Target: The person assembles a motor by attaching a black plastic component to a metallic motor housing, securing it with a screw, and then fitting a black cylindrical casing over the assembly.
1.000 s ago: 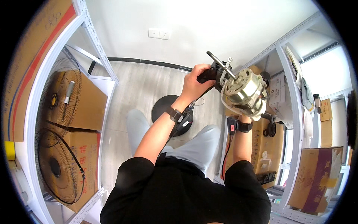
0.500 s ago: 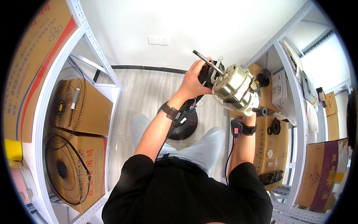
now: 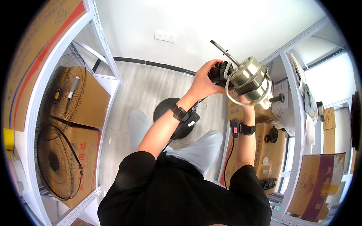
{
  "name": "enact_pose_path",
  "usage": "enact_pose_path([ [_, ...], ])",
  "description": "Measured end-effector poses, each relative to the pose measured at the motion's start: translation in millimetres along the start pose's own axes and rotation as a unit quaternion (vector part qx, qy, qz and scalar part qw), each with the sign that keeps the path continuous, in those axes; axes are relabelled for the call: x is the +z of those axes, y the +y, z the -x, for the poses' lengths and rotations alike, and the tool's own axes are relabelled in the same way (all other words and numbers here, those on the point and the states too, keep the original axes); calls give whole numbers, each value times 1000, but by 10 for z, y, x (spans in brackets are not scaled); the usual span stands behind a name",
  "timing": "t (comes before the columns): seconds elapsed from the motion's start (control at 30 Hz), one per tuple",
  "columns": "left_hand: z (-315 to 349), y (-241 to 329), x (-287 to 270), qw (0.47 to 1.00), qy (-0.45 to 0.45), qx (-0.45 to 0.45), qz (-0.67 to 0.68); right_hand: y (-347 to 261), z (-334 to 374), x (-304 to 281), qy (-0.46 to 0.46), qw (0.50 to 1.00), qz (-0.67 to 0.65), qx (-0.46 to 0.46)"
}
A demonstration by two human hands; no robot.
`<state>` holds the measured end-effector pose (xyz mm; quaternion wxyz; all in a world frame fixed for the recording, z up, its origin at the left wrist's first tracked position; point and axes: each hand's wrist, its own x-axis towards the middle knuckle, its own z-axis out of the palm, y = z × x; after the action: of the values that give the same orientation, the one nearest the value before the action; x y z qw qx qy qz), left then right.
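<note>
A silvery fan motor (image 3: pixel 249 77) is held up in front of me, its long metal shaft (image 3: pixel 222 49) slanting up to the left. A pale cable loops under it, and a dark knob (image 3: pixel 278 98) sticks out at its right. My left hand (image 3: pixel 205 81) is closed around a ribbed black plastic part (image 3: pixel 216 74) beside the motor. Beneath the motor is my right hand (image 3: pixel 246 100), mostly hidden; its fingers do not show. A round black fan base (image 3: pixel 163 110) stands on the floor below my left forearm.
Wire fan grilles (image 3: pixel 52 188) lean against cardboard boxes (image 3: pixel 98 101) on the left shelf. On the right, a carton (image 3: pixel 278 141) carries a black round part (image 3: pixel 271 135) and other small parts. Metal shelf posts (image 3: pixel 298 124) flank me, with a white wall (image 3: pixel 181 19) ahead.
The motor has shifted right and turned slightly, its shaft tip now higher in the picture. Both hands have moved with it. The whole view has shifted a little too.
</note>
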<state>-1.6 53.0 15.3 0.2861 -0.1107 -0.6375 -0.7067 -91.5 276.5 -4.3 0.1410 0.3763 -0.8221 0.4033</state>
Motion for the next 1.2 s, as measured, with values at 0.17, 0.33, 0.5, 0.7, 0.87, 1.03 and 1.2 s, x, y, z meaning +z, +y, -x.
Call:
enact_pose_path([
  [0.17,-35,-39,34,1000,26,-1,12,-171,-79,55,29,999,1,30],
  [0.33,-18,-81,80,998,48,38,7,-214,-76,25,31,999,32,17],
  [0.5,-54,-32,94,998,59,25,-18,-83,-179,-2,-7,997,-69,34],
  [0.7,-48,-27,46,998,63,19,-13,-281,-245,88,6,999,-50,11],
  [0.87,-3,-53,40,997,52,49,-42,-336,-228,54,-8,999,-23,39],
  [1.03,-21,-82,24,998,48,35,-34,-348,-245,12,-29,996,-42,77],
  [1.2,-15,-70,30,998,44,36,-34,-402,-285,85,27,991,-119,60],
])
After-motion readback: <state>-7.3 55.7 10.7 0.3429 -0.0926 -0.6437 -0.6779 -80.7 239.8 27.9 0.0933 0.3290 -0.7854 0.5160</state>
